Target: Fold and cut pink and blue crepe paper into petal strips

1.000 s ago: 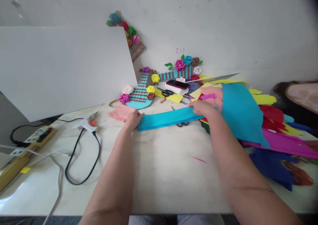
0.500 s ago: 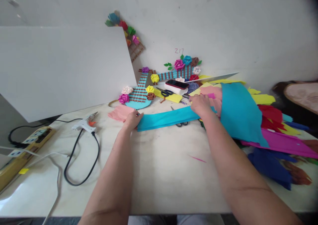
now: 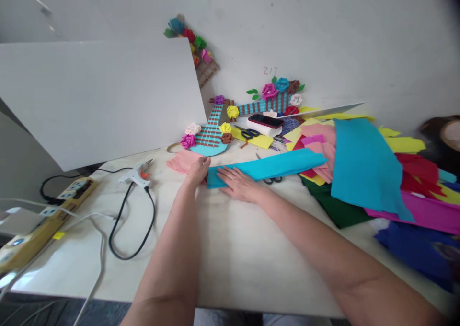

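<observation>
A folded strip of turquoise crepe paper lies across the table, its right end over the scrap pile. My left hand is at the strip's left end, fingers closed on the edge. Flat on the strip near that end rests my right hand, fingers stretched out. Pink paper lies beside my left hand. Black scissors are partly hidden under the strip.
A glue gun with a looping black cord lies left, near a yellow power strip. Behind are a flower-trimmed turquoise guitar cutout, a phone and more scissors. Colored paper sheets pile up at right.
My right hand has let go of the strip's right part and moved left, now flat near my left hand. The view has shifted slightly.
</observation>
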